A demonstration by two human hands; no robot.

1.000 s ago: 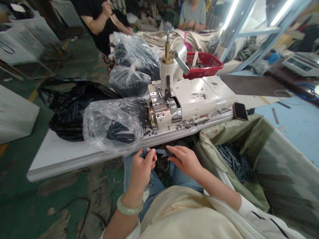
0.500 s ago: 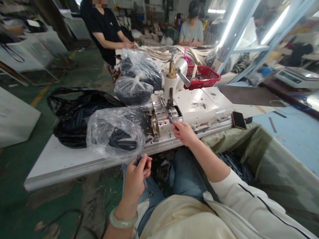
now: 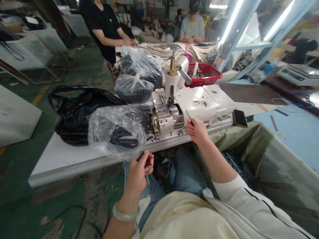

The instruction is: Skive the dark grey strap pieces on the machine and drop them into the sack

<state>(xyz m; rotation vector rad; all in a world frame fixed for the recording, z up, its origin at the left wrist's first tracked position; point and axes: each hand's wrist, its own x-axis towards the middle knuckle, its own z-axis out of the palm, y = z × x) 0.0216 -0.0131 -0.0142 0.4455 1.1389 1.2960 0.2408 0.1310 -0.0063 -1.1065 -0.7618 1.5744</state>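
Note:
My left hand (image 3: 141, 166) is closed around dark grey strips (image 3: 141, 155), in front of the table edge and just below an open clear plastic bag. Between the thumb and fingers of my right hand (image 3: 198, 131) a single short dark strip (image 3: 188, 114) points up and away. That hand is to the right of the metal feed head (image 3: 169, 119) of a white skiving machine (image 3: 206, 99), apart from it. More dark strips (image 3: 124, 137) lie inside the clear bag (image 3: 96, 129). Small dark scraps are scattered about the machine's base.
A black bag (image 3: 67, 131) of strips lies at the left, with tied clear bags (image 3: 134, 88) behind. A red basket (image 3: 206, 79) and a phone (image 3: 239, 118) are at the right. Strips fill a cloth-lined bin (image 3: 279, 159) beside my leg. Two people work across the table.
My right hand has drawn back from the machine's feed head to the right, bringing the strip with it. My left hand still holds its strips, nearly in the same place.

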